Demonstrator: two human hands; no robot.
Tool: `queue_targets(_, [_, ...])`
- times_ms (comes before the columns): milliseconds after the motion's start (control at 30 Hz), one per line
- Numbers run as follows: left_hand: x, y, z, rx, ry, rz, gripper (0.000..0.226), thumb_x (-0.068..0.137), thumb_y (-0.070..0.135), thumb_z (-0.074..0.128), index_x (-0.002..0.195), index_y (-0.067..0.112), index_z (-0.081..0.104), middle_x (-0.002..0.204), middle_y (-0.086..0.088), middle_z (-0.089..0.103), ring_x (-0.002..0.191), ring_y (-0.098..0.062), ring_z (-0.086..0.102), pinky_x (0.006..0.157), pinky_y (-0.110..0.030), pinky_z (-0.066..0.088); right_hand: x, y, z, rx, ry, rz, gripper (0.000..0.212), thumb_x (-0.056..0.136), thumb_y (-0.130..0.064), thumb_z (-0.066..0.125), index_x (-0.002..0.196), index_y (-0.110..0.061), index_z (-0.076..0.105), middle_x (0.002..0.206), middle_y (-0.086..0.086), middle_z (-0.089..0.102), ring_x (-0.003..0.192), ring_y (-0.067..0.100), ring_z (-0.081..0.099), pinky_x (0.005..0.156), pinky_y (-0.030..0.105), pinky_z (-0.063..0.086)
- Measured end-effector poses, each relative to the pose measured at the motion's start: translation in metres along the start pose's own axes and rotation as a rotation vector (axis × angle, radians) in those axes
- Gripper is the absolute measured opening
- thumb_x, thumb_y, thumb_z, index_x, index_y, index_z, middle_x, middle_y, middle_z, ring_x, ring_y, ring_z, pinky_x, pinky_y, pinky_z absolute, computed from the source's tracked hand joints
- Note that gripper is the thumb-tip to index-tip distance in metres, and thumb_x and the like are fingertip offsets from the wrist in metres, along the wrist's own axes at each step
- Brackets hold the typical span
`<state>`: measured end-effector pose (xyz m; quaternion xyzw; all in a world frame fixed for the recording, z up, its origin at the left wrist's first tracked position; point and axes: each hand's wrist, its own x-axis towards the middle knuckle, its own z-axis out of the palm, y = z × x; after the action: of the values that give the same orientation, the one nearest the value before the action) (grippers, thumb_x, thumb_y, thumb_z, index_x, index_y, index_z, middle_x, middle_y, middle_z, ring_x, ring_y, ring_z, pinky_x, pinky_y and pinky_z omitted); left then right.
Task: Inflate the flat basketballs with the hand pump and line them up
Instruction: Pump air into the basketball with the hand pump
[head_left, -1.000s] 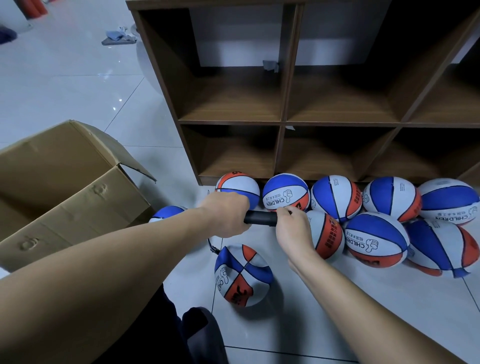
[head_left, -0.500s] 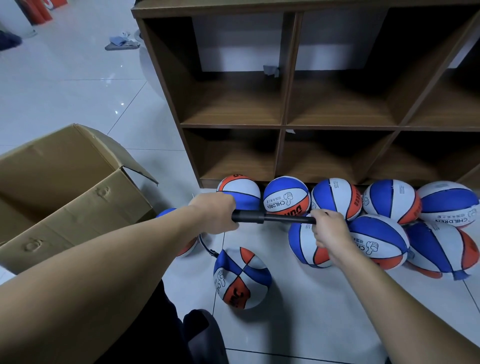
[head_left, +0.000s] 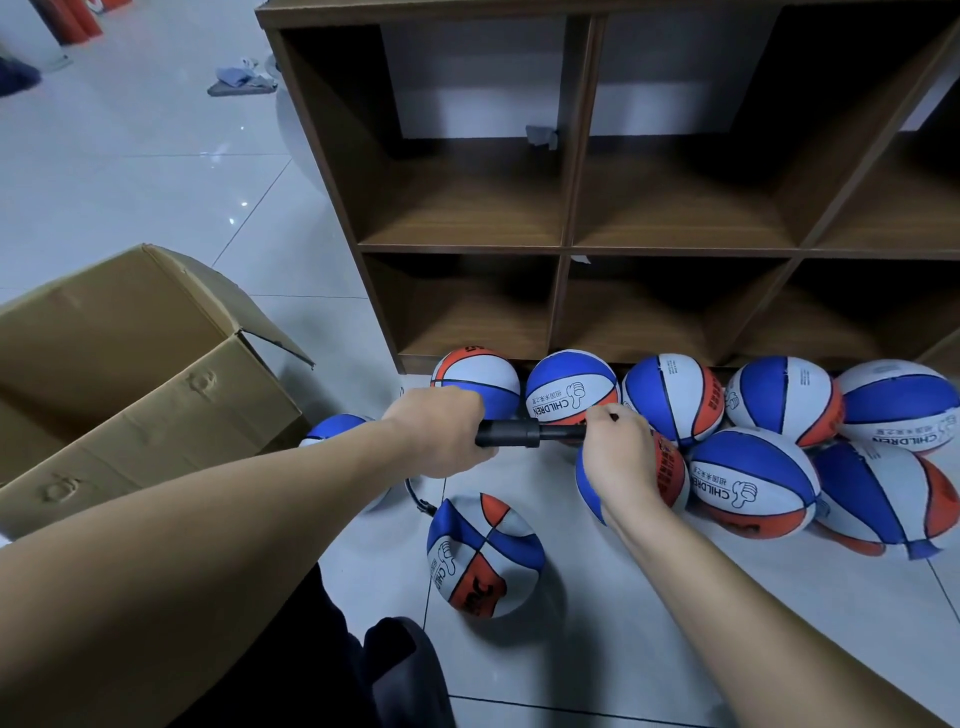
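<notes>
A black hand pump (head_left: 511, 434) lies level between my hands. My left hand (head_left: 441, 431) grips its barrel. My right hand (head_left: 621, 457) grips the handle end, close to the barrel with little rod showing. A thin black hose (head_left: 418, 499) runs from the pump down to a wrinkled, partly flat blue, white and orange basketball (head_left: 483, 556) on the floor in front of me. Several round basketballs (head_left: 753, 483) of the same colours lie in two rough rows at the foot of the shelf. Another ball (head_left: 335, 428) peeks out behind my left forearm.
A brown wooden cubby shelf (head_left: 566, 249) stands behind the balls. An open cardboard box (head_left: 135, 374) sits on the left on the pale tiled floor (head_left: 156, 171). My dark-clothed knee (head_left: 395, 670) is at the bottom centre. Small items lie far back left.
My right hand pulled the pump handle out to the right half a second ago and has now pushed it back in toward the barrel. My left hand stayed in place.
</notes>
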<state>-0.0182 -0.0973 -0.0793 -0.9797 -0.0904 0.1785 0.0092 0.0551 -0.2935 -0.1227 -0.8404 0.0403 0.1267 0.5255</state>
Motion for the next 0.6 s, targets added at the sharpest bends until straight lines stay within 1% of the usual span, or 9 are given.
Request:
queue_targets(133, [0.001,0.002,0.001,0.002,0.003,0.017,0.038,0.100,0.059,0.055,0.079,0.027,0.049,0.076,0.002,0.059,0.067,-0.018,0.057,0.057,-0.032,0.043,-0.007,0.002,0.010,0.050,-0.017,0.016,0.033,0.098,-0.016,0.046,0.066,-0.015,0.038,0.063,0.001,0.041,0.064,0.024,0.035,0.060,0.039,0.030])
queue_targets(233, [0.002,0.005,0.003,0.003,0.012,0.028,0.038,0.099,0.059,0.056,0.080,0.026,0.052,0.076,0.003,0.059,0.070,-0.021,0.060,0.057,-0.031,0.043,-0.013,0.002,0.015,0.055,-0.033,0.032,0.034,0.099,-0.017,0.046,0.066,-0.018,0.039,0.063,-0.001,0.041,0.064,0.022,0.035,0.060,0.037,0.029])
queue_targets(300, [0.002,0.008,0.004,-0.008,0.005,0.030,0.038,0.099,0.057,0.057,0.080,0.026,0.051,0.076,0.003,0.059,0.070,-0.020,0.059,0.057,-0.031,0.043,-0.016,0.001,0.016,0.048,-0.041,0.018,0.034,0.101,-0.017,0.047,0.067,-0.017,0.040,0.064,0.000,0.042,0.064,0.022,0.036,0.060,0.037,0.029])
queue_targets(467, [0.003,0.012,0.004,-0.011,0.000,0.040,0.036,0.099,0.056,0.059,0.079,0.027,0.050,0.074,0.004,0.058,0.066,-0.018,0.056,0.058,-0.030,0.043,-0.022,-0.001,0.021,0.019,-0.074,-0.020,0.035,0.103,-0.017,0.047,0.069,-0.014,0.042,0.068,0.002,0.046,0.066,0.023,0.040,0.061,0.040,0.031])
queue_targets(600, [0.005,0.013,0.002,-0.017,-0.008,0.051,0.037,0.100,0.054,0.059,0.077,0.028,0.048,0.073,0.004,0.057,0.062,-0.014,0.052,0.054,-0.029,0.037,-0.019,0.002,0.023,0.008,-0.106,-0.032,0.033,0.103,-0.019,0.046,0.071,-0.013,0.040,0.068,0.003,0.043,0.066,0.022,0.038,0.063,0.039,0.031])
